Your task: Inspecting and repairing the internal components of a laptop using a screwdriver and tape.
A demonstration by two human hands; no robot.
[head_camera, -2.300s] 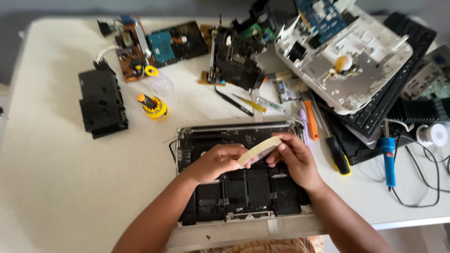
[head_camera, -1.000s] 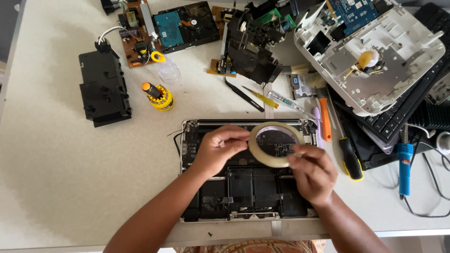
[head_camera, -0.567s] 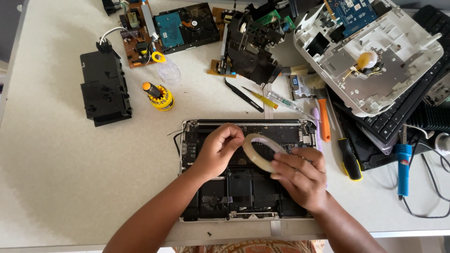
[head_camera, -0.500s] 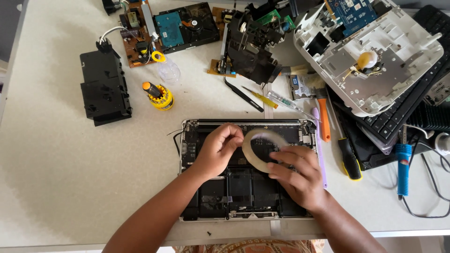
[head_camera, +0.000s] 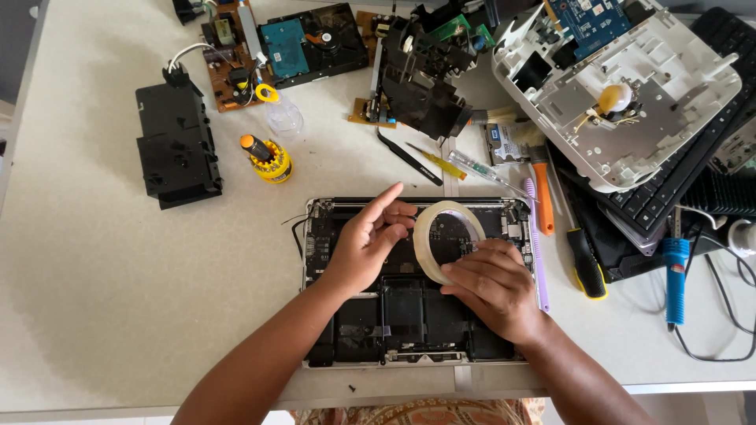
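Over the opened laptop (head_camera: 409,315) on the counter (head_camera: 118,275), the tape roll (head_camera: 445,240) has been tilted more upright than half a second ago. The right hand (head_camera: 492,291) grip is clamped on its lower rim; beside that grip, the left hand (head_camera: 366,244) fingers touch the roll's edge, forefinger now raised.

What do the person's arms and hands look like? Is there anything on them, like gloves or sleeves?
Both arms are bare from the bottom edge of the picture up to the fingers: no sleeves show. The left hand and the right hand wear no gloves, and no rings, watch or bracelets can be seen. A bit of patterned cloth shows at the bottom, between the arms.
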